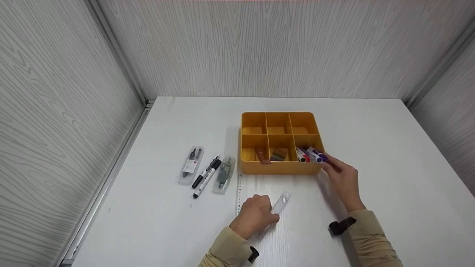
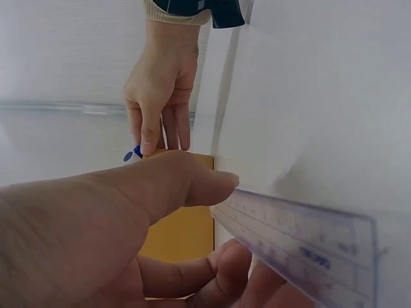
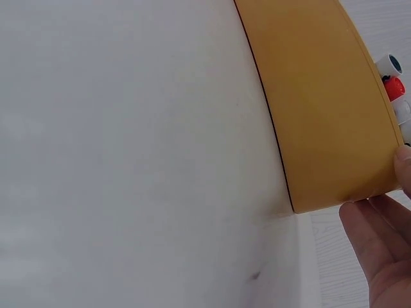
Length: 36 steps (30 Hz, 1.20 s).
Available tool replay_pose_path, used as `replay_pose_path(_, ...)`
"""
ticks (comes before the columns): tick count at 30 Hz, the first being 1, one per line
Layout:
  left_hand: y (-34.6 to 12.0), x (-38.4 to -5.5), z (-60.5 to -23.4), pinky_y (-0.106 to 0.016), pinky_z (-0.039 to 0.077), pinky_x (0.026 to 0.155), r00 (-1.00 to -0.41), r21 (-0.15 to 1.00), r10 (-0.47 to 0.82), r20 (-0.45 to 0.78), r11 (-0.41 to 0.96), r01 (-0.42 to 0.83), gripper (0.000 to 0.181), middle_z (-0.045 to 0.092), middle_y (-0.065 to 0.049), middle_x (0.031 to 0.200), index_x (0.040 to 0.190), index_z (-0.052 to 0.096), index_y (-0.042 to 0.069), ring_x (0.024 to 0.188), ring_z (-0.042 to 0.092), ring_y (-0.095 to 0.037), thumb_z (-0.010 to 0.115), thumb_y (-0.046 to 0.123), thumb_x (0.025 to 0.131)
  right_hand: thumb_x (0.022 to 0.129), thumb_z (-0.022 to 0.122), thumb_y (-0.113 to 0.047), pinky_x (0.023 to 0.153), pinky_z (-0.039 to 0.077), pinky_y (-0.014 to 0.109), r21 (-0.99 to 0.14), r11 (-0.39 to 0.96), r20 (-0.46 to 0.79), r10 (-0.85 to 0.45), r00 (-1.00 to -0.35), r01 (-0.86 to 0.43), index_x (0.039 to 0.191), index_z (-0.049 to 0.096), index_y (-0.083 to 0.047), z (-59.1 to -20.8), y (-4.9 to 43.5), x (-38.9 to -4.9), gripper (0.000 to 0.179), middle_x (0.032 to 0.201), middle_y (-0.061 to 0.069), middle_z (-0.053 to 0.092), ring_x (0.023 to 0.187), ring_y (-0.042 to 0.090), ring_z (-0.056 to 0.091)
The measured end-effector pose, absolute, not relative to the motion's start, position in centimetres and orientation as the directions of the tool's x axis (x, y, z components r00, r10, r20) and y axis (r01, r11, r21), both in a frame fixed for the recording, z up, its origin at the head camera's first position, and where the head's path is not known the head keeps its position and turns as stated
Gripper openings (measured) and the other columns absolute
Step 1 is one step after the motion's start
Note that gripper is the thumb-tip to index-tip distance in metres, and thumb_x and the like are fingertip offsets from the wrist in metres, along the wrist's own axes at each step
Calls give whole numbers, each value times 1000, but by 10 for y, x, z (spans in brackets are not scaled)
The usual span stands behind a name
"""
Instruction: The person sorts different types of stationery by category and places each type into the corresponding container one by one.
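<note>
My left hand pinches a clear plastic ruler between thumb and fingers, low over the table. In the head view the ruler slants up and right past the thumb. At the front right corner of a yellow six-compartment organizer box, my right hand grips the wall, thumb at the rim and fingers against the side. Several markers lean in the front right compartment beside that hand. The front middle compartment holds a dark eraser-like block, and the front left one a reddish-brown piece.
Left of the box lie two black-and-white markers, a clear case with a compass-like tool and another clear case with a greenish tool. A strip of scale markings runs along the table below the box. Wood-grain walls enclose the table.
</note>
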<state>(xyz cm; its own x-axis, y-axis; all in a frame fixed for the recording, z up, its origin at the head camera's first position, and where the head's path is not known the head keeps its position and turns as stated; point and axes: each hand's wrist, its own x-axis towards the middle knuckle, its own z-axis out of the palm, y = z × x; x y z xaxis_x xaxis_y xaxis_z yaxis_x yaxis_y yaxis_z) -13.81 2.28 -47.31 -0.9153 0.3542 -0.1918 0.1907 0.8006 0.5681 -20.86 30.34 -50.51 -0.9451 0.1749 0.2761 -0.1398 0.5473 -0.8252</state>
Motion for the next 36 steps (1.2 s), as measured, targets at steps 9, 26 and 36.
replay_pose_path(9,16,-142,-450,-25,45,59,-901,662,392,-185,728,181,21,66,0,80,93,68,6,67,53,-10,74,23,83,93,68,-29,80,51,8,-825,546,282,175,-943,-145,133,63,-14,-505,305,-209,43,129,11,67,100,-3,64)
replay_pose_path(26,0,-182,-387,-19,47,54,-943,668,307,129,676,312,24,69,-5,86,114,59,8,61,56,-10,66,19,93,93,68,-28,80,52,9,-837,530,266,177,-947,-136,134,62,-14,-505,304,-208,43,128,13,67,96,-11,62)
replay_pose_path(36,-5,-220,-378,-33,50,59,-964,497,252,88,827,261,24,72,-12,85,96,68,7,67,63,-22,54,26,102,94,67,-30,81,51,8,-831,544,243,173,-955,-113,136,61,-18,-506,304,-208,44,131,11,66,109,19,68)
